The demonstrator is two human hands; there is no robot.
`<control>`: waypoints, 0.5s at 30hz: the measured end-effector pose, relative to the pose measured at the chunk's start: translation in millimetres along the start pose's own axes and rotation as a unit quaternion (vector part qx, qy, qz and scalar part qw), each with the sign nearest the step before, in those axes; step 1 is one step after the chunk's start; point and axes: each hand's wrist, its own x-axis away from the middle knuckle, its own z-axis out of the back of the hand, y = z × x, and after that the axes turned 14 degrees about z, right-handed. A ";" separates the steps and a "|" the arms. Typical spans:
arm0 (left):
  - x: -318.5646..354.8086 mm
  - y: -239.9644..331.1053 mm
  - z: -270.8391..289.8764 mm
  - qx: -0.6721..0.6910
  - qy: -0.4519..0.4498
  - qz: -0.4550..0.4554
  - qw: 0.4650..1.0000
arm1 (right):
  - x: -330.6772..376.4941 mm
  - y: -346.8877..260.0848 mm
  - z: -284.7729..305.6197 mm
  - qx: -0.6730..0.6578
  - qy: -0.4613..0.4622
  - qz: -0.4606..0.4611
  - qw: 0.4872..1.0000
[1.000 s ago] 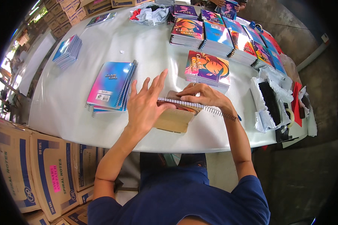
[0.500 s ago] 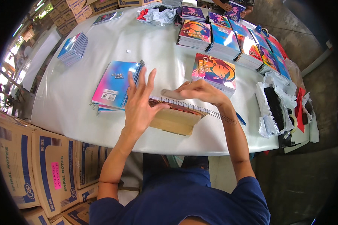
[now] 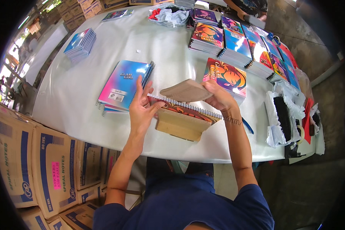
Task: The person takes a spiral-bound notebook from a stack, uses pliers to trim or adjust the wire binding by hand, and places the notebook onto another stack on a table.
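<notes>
In front of me a spiral notebook point(image 3: 188, 108) with a red-orange patterned cover stands on edge, spine up, against a tan block-like stand point(image 3: 182, 125). Its wire coil point(image 3: 234, 120) runs past the right end of the spine. My left hand point(image 3: 141, 109) grips the notebook's left end, thumb on the near side and fingers stretched beyond it. A flat grey-brown pad point(image 3: 186, 91) is pinched in my right hand point(image 3: 220, 97), tilted just above the spine. Beyond my left hand lies a small pile of pink-and-blue spiral notebooks point(image 3: 122, 84).
Beyond the right hand sits a notebook stack point(image 3: 226, 78), with several more stacks point(image 3: 235, 46) behind. An opened wrapper of black coils point(image 3: 281, 117) lies at right, near a blue pen point(image 3: 248, 125). Cartons point(image 3: 53, 168) stand at lower left. Another person's hand point(image 3: 257, 19) shows at far right.
My right hand has lifted and turned the pad, so its flat face now shows above the spine. My left hand stays at the notebook's end. The other person's notebook is no longer visible.
</notes>
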 end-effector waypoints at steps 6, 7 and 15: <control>-4.1 -6.5 3.7 0.005 0.016 -0.019 1.000 | -7.1 1.9 0.9 -0.129 0.009 -0.003 0.992; -2.7 -5.7 4.0 0.007 0.018 -0.019 1.000 | -4.3 -6.5 -4.5 -0.232 -0.001 0.019 0.972; -5.2 -5.7 5.6 0.047 -0.005 -0.010 0.999 | -23.2 -14.9 -17.3 0.048 -0.050 0.015 0.997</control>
